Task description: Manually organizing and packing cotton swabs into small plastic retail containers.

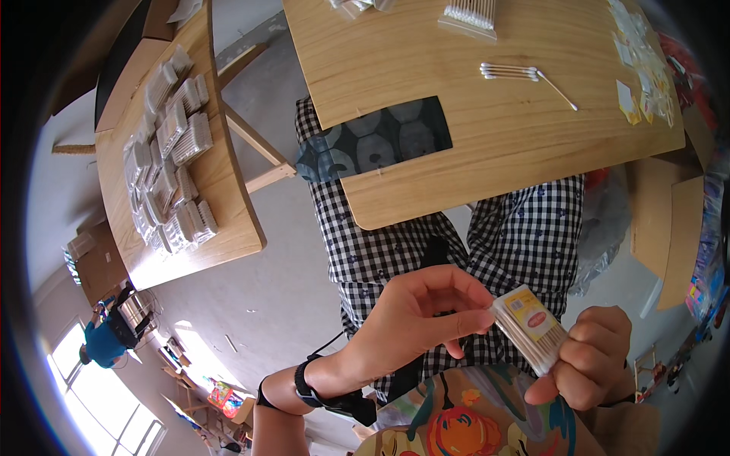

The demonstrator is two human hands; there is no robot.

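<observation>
Cotton-swab packet (520, 328), one, small and flat, clear-wrapped, with a yellow label; located between the two hands, above the lap of the chequered trousers (525, 228). Left hand (414, 321): grasping, thumb and fingertips pinched at the packet's far end, the other fingers curled loosely beneath. Right hand (597, 357): grasping, fingers folded, closed on the near end. The two-ended hold probably keeps the wrapper steady and its edge within reach of the left fingertips; the label side is likely turned up so that it can be seen. Orientation: long axis slanting from the left fingertips down to the right fist, far end pointing forward and left, swab sticks lying parallel to that axis, label facing up. Beyond the hands, on the front surface (411, 190): a short row of loose swabs (508, 72), a single swab (557, 90) set aslant at its right end, and a bag of swabs (468, 19) farther off, perhaps kept there to leave the near edge free. Forward and right of the hands: clear and yellow wrappers (646, 83), spread loosely. Forward and left: heaped packets (171, 152) on a second surface (232, 220), seemingly gathered apart from the loose stock.
</observation>
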